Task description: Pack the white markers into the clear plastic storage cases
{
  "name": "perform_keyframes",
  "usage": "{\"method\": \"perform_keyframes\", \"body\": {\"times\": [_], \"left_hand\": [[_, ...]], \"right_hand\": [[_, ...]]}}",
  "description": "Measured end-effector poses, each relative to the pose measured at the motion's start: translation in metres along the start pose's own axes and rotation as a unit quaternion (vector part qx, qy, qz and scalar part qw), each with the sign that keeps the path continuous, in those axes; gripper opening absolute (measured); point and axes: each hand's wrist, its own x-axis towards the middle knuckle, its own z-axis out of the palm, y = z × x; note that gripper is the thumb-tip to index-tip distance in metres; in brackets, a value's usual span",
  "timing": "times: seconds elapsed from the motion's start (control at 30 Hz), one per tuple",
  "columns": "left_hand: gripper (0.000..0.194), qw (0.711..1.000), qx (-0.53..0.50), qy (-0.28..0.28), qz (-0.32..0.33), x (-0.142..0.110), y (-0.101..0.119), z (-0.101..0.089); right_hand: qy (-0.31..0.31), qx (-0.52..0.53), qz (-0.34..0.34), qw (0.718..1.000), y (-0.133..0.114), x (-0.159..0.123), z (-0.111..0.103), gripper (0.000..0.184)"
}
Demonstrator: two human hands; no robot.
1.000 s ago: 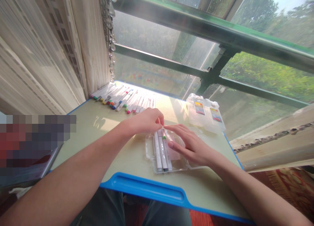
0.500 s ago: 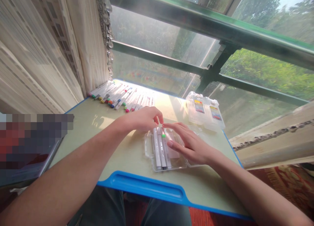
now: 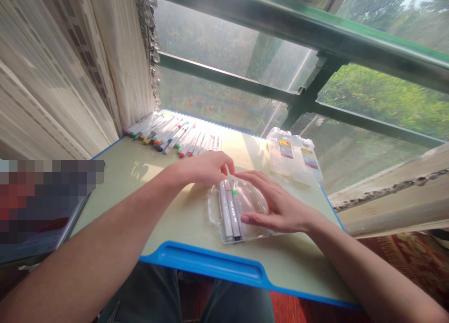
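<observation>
A clear plastic case (image 3: 214,215) lies opened out on the table, with three white markers (image 3: 229,215) side by side in its left half; one has a green band. My left hand (image 3: 210,166) is at the far end of these markers, its fingers curled downward. Its fingertips are partly hidden, so I cannot make out what they hold. Over the right part of the case, my right hand (image 3: 278,206) is open, thumb and fingers apart. That thumb is beside the green-banded marker, and its index fingertip nearly meets my left fingers.
Several markers with coloured ends (image 3: 168,138) lie in a row at the back left of the table (image 3: 175,206). Another clear case with labels (image 3: 294,154) is at the back right. A blue tray ledge (image 3: 210,262) forms the front edge. Window and curtain border the table.
My right hand has spread a little, its thumb moving slightly down and away from the fingers. My left hand stays almost still. The pink patch seen in the case earlier is now mostly covered.
</observation>
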Motion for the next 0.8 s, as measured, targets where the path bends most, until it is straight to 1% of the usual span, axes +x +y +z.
{"method": "perform_keyframes", "body": {"times": [0.07, 0.1, 0.17, 0.33, 0.53, 0.8], "left_hand": [[0.037, 1.000, 0.000, 0.002, 0.000, 0.0007, -0.0007, 0.0005], [0.038, 1.000, 0.000, 0.003, -0.001, 0.0010, -0.0011, 0.0007], [0.040, 1.000, -0.001, 0.004, -0.004, 0.0016, -0.0017, 0.0011], [0.039, 1.000, -0.002, 0.006, 0.003, 0.0023, -0.0027, 0.0013], [0.037, 1.000, -0.005, -0.004, 0.012, 0.0024, -0.0047, 0.0024], [0.036, 1.000, 0.006, 0.001, 0.000, 0.0034, -0.0042, 0.0021]], "right_hand": [[-0.037, 0.006, -0.014, 0.999, 0.0007, -0.0021, -0.0028, 0.103], [-0.051, 0.005, -0.020, 0.998, 0.0010, -0.0029, -0.0033, 0.110], [-0.060, -0.004, -0.029, 0.998, 0.0014, -0.0037, -0.0028, 0.117], [-0.046, -0.011, -0.030, 0.998, 0.0017, -0.0022, 0.0013, 0.117], [-0.040, -0.015, -0.026, 0.999, 0.0021, -0.0019, 0.0022, 0.117], [-0.042, -0.012, -0.028, 0.999, 0.0022, -0.0027, 0.0029, 0.115]]}}
